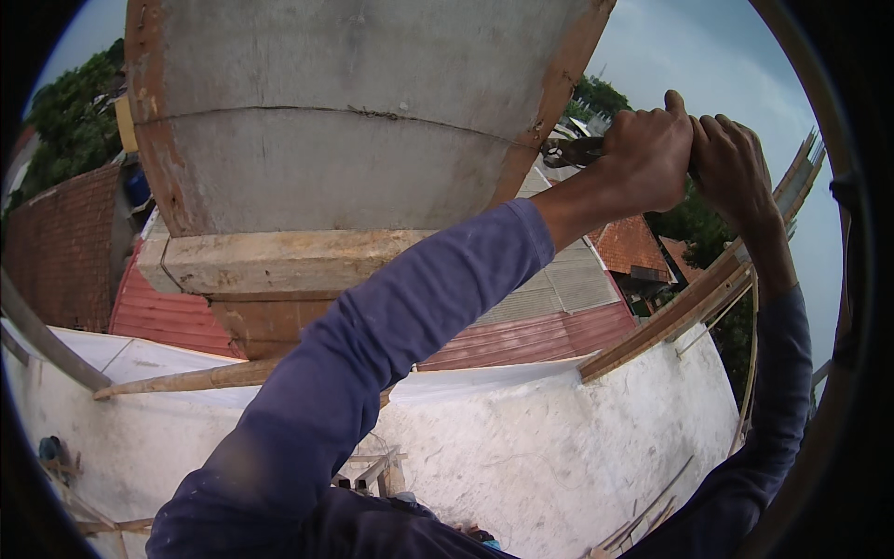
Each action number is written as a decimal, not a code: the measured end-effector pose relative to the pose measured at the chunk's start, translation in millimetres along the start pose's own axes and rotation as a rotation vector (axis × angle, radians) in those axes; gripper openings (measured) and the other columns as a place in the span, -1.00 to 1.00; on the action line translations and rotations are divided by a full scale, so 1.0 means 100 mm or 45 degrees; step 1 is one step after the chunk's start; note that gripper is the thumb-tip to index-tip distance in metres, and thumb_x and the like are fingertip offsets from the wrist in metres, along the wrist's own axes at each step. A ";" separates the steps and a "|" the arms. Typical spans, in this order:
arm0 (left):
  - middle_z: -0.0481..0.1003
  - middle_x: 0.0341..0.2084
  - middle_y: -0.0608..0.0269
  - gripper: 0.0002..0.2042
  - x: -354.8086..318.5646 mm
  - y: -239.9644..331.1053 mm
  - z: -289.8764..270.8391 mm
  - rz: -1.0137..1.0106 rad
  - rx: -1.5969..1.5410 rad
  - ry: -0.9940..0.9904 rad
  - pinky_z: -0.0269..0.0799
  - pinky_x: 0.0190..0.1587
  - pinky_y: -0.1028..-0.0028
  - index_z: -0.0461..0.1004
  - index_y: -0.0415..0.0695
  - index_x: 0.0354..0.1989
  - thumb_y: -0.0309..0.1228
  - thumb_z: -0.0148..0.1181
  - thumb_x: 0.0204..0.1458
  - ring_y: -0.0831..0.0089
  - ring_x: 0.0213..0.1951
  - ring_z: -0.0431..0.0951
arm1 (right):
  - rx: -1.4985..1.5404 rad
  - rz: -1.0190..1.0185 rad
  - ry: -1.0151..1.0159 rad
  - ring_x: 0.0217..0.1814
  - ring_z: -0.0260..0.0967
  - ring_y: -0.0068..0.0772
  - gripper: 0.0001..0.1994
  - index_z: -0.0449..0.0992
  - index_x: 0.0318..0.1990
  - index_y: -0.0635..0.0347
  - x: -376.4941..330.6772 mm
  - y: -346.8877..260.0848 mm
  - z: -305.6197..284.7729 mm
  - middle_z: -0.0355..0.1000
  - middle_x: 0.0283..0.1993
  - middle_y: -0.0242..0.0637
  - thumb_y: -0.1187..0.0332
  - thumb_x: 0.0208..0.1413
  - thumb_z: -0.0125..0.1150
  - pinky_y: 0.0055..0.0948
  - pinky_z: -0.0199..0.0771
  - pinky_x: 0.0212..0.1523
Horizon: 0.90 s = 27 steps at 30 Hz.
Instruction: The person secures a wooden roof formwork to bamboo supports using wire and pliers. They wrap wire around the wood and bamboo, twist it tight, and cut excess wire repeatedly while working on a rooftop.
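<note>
A pair of dark metal pincers meets the right edge of a tall grey panel with brown side strips. My left hand is closed round its handles, thumb up. Close beside it, my right hand is also closed, on what looks like the far handle end; the fingers hide most of it. A thin wire runs across the panel face, with a twisted knot near its middle, and reaches the edge by the pincers' jaws. Both arms are stretched up and to the right.
Below the panel is a pale beam. Wooden planks slant at the right; a pole crosses at the left. Far beneath lies a whitish floor with scrap wood. Red roofs and trees stand beyond.
</note>
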<state>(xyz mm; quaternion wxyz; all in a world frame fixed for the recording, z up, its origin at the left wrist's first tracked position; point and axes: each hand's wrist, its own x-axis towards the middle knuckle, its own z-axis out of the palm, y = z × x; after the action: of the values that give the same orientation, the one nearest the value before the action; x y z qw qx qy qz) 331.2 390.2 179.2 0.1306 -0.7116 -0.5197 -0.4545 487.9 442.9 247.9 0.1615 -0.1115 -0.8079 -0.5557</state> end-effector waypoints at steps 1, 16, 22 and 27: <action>0.64 -0.35 -0.19 -0.26 0.01 0.00 0.01 -0.004 0.000 0.013 0.63 -0.11 0.17 0.17 -0.67 0.10 -0.46 0.39 -0.22 -0.02 -0.24 0.71 | 0.004 -0.006 0.005 -0.30 0.46 -0.18 -0.73 0.50 -0.26 0.23 0.01 0.02 0.00 0.43 -0.41 -0.25 0.36 -0.05 0.46 -0.18 0.53 -0.23; 0.42 0.18 -0.12 -0.16 -0.54 -0.18 -0.19 0.448 0.107 0.067 0.22 0.38 0.03 0.28 -0.15 0.35 -0.19 0.59 -0.12 0.08 0.26 0.41 | 0.748 0.292 -0.344 -0.47 0.41 0.11 -0.89 0.47 -0.39 0.31 -0.46 -0.52 0.28 0.36 -0.56 0.02 0.46 0.09 0.23 0.00 0.36 -0.37; 0.56 0.02 0.17 -0.55 -0.88 -0.68 -0.56 0.511 0.408 0.463 0.30 0.27 0.15 0.55 -0.10 0.09 -0.33 0.48 0.01 0.22 0.13 0.50 | 0.873 0.359 -0.591 -0.52 0.29 -0.01 -0.79 0.38 -0.53 0.31 -0.44 -0.55 0.16 0.28 -0.60 -0.03 0.44 0.09 0.23 -0.02 0.27 -0.39; 0.60 -0.05 0.29 -0.61 -1.05 -0.88 -0.56 0.562 0.516 0.542 0.33 0.11 0.23 0.58 -0.04 0.05 -0.39 0.47 0.01 0.33 0.05 0.53 | 0.906 0.470 -0.722 -0.44 0.30 -0.16 -0.58 0.37 -0.49 0.28 -0.40 -0.61 0.04 0.29 -0.54 -0.07 0.11 0.26 0.24 -0.02 0.24 -0.38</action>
<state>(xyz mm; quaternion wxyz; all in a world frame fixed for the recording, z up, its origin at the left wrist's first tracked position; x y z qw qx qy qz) 221.9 325.8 102.7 0.4689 -0.6558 -0.3944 -0.4410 502.1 424.7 178.5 0.0590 -0.3377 -0.9266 -0.1548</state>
